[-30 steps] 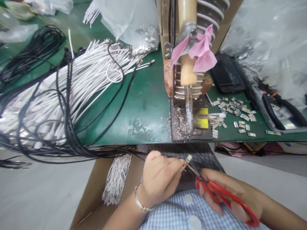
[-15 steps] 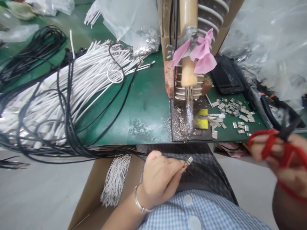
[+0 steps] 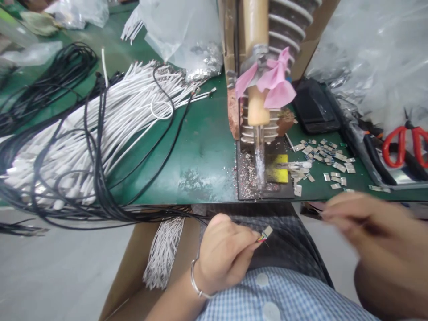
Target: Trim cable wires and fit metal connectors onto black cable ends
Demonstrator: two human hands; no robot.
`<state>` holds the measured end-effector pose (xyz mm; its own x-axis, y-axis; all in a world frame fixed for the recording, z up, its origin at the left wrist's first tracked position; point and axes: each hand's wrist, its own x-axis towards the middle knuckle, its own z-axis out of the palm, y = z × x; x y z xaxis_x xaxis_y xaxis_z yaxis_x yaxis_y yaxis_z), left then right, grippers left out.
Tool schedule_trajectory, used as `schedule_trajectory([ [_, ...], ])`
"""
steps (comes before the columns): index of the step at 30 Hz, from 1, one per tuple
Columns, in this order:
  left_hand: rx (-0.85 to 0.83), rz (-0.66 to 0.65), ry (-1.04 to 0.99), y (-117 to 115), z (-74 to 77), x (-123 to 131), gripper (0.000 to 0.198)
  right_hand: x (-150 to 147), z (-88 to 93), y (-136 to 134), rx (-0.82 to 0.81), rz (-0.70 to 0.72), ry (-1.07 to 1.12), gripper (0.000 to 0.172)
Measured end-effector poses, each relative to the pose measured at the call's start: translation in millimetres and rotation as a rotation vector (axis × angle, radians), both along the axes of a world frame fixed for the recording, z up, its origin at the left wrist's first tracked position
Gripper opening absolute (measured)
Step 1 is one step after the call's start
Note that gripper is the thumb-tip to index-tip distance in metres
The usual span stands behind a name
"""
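Note:
My left hand [image 3: 227,249], closed, pinches the end of a black cable [image 3: 197,215] just below the table's front edge. From its fingertips juts a small metal USB connector [image 3: 267,232], with thin coloured wires behind it. My right hand [image 3: 364,227] hovers under the front edge at the right, smeared by motion; whether it holds anything is unclear. Red-handled scissors [image 3: 402,145] rest at the table's right side, out of the hand. Loose metal connectors [image 3: 340,166] lie scattered between the scissors and a soldering iron [image 3: 259,111], which points down over a dark plate [image 3: 245,178].
White cables [image 3: 110,120] and black cables [image 3: 96,156] cover the left of the green table [image 3: 200,133]. A yellow sponge [image 3: 280,168] sits by the iron tip. At right are a black phone [image 3: 314,107] and plastic bags [image 3: 371,53]. A cardboard box [image 3: 125,267] stands below.
The red scissors have left my right hand and now rest at the table's right. That hand has moved left, towards the front edge. My left hand keeps the cable, nearly still.

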<state>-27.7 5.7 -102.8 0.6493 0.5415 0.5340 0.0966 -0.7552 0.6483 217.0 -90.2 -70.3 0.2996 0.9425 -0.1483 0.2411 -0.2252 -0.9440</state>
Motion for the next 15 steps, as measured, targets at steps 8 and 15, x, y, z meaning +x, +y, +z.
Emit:
schedule_trajectory([
  [8, -0.099, -0.032, -0.083, -3.7, -7.3, 1.1, 0.014, -64.7, -25.2, 26.6, 0.160, 0.359, 0.260, 0.015],
  [15, -0.124, 0.013, -0.180, -6.4, -16.3, -0.4, 0.020, -74.8, -21.9, 24.4, 0.066, 0.335, 0.616, 0.022],
])
